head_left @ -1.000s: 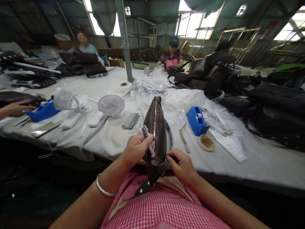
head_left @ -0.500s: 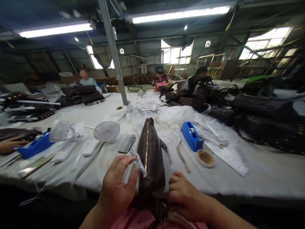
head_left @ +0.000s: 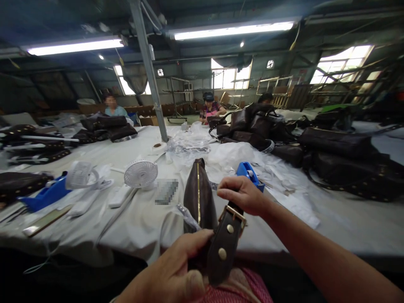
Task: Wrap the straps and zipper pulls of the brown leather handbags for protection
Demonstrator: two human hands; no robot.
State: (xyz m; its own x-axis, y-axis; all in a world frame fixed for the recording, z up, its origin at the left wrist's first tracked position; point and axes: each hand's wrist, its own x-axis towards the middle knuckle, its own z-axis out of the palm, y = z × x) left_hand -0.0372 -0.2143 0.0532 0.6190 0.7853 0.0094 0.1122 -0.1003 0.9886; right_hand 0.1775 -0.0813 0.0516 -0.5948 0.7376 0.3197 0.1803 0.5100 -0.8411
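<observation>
A dark brown leather bag (head_left: 197, 194) with a gold zip along its top stands on edge at the near side of the white-covered table (head_left: 331, 223). My left hand (head_left: 175, 273) is closed around the bag's near end, next to a strip of clear wrapping (head_left: 187, 214). My right hand (head_left: 243, 194) is closed on the bag's studded strap (head_left: 224, 246) just above its gold buckle, and the strap hangs down toward my lap.
A blue tape dispenser (head_left: 248, 170) sits behind my right hand, another blue tape dispenser (head_left: 44, 195) at the left. Two small white fans (head_left: 140, 173) stand left of the bag. Piles of dark bags (head_left: 341, 151) fill the right side. Three people sit at the far end.
My right hand has risen from the bag's near end and now holds the strap up by its buckle. My left hand has dropped lower along the bag. The camera has tilted up.
</observation>
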